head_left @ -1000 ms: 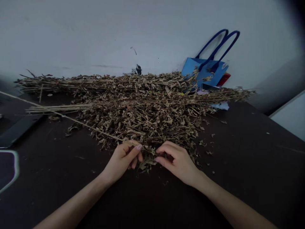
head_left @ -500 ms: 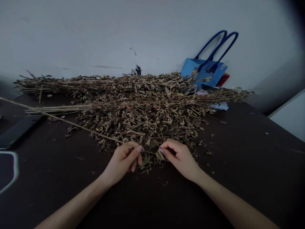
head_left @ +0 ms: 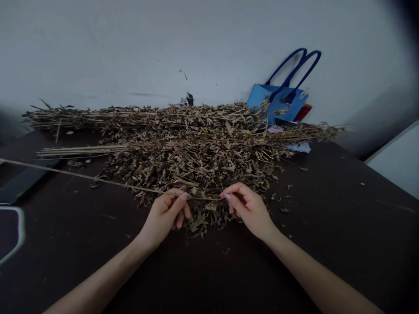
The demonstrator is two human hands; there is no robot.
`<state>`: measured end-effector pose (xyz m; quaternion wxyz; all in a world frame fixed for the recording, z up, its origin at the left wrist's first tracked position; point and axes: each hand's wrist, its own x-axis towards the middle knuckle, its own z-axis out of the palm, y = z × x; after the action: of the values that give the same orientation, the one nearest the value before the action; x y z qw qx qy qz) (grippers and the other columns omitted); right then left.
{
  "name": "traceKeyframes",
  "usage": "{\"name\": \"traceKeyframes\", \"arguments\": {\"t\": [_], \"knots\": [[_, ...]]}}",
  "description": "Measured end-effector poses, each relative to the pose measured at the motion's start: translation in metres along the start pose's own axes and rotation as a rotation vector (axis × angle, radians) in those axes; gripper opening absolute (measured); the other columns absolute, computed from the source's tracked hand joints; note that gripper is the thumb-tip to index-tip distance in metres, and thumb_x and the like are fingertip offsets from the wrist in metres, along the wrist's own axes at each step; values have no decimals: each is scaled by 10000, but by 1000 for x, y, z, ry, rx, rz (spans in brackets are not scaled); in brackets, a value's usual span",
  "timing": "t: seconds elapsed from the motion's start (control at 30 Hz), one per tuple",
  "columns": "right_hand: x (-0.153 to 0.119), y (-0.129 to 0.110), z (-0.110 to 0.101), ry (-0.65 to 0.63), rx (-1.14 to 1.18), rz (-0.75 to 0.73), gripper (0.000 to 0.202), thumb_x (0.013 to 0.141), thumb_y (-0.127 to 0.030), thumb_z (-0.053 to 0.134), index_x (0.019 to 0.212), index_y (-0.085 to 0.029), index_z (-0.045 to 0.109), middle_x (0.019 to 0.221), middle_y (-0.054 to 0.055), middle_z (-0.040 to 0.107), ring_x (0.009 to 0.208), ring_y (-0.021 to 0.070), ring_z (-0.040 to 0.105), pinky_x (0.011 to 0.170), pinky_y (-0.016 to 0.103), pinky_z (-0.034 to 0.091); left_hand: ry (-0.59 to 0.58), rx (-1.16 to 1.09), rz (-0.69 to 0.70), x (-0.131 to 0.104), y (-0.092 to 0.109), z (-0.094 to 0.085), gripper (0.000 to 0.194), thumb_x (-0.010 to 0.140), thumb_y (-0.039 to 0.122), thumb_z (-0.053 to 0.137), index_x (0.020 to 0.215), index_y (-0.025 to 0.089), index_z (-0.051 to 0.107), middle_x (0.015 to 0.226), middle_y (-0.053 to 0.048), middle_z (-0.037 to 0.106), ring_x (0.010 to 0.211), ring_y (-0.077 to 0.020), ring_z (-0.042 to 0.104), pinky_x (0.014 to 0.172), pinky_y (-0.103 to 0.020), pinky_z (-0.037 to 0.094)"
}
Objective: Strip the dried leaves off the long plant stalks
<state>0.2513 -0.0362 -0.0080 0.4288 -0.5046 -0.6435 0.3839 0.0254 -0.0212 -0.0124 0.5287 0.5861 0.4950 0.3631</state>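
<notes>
A long, thin dried plant stem [head_left: 88, 176] runs from the left edge of the head view to the middle. My left hand [head_left: 168, 211] pinches it between thumb and fingers. My right hand [head_left: 248, 211] is closed at the stem's right end, thumb against forefinger. Between the hands a short stretch of stem shows, nearly level. Beneath and beyond them spreads a heap of dry, curled brown leaves [head_left: 183, 163]. Some greener leaves [head_left: 199, 220] lie just below the hands at the near edge of the heap.
Bundles of dried stalks [head_left: 81, 150] lie across the back of the dark table [head_left: 314, 244]. A blue bag [head_left: 281, 102] with dark handles leans on the wall at back right. At left are a flat dark object [head_left: 26, 181] and a pale-rimmed object [head_left: 22, 231].
Both hands have risen slightly, and the right hand has closed at the stem's end. The stem's left part has swung lower, so it lies flatter. The camera view has shifted a little.
</notes>
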Motion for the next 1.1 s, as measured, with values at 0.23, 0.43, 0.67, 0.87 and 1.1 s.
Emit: {"name": "traceKeyframes", "arguments": {"t": [0.23,0.43,0.67,0.87,1.1], "knots": [[2,5,-2,-54,54,-150,127,883,-239,486,956,-214,588,994,59,572,757,126,596,610,247,488,70,-190,14,1,5,1,220,871,381,507,860,161,512,578,35,574,343,-32,356,329,-131,229],[1,5,-5,-26,-122,-272,235,915,-179,372,1022,-234,574,1031,55,547,659,92,572,612,259,479,60,-150,47,1,7,0,346,882,405,483,665,137,515,525,37,506,352,-24,344,355,-143,246],[1,-5,-10,164,-354,-380,183,893,-175,429,993,-221,575,894,50,578,807,161,558,717,308,464,-1,-141,35,-3,12,-1,353,884,398,484,655,135,538,493,43,473,365,-35,349,370,-151,246],[2,-4,-8,182,-397,-347,164,885,-203,461,994,-220,583,946,64,558,814,170,544,710,309,467,-21,-46,48,-5,16,-2,402,898,393,457,619,127,573,438,48,422,367,-42,363,385,-159,265],[0,-9,-7,22,-436,-426,185,869,-232,520,1046,-212,570,958,71,573,957,207,495,828,371,441,-105,2,44,-5,12,5,387,903,362,450,627,121,575,584,25,475,409,-41,433,389,-160,322]]}}
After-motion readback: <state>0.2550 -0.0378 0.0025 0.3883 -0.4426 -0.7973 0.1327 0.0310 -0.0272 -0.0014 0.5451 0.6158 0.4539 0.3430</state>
